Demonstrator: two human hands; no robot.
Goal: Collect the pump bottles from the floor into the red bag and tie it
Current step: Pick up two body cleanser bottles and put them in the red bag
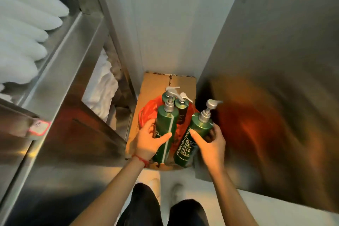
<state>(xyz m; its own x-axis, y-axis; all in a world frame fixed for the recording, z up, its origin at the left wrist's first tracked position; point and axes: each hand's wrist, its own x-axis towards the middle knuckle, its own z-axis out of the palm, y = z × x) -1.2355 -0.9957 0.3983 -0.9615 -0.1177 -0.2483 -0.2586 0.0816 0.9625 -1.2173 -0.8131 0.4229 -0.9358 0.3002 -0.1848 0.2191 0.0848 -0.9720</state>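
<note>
I hold one green pump bottle in each hand above the red bag [146,113]. My left hand [148,141] grips the left green bottle [166,130], which stands almost upright with its grey pump on top. My right hand [211,141] grips the right green bottle [194,137], tilted with its pump up and to the right. Behind them, two more bottles stand inside the red bag: a green one [166,96] and a dark one [181,112]. The bag lies on a flattened cardboard sheet [156,82] and is mostly hidden by the bottles.
A steel shelf unit [60,71] with stacked white towels [23,33] stands on the left. A steel panel [275,88] closes the right side, and a white wall [174,24] the back. My legs and white shoes [165,189] are on the pale floor below.
</note>
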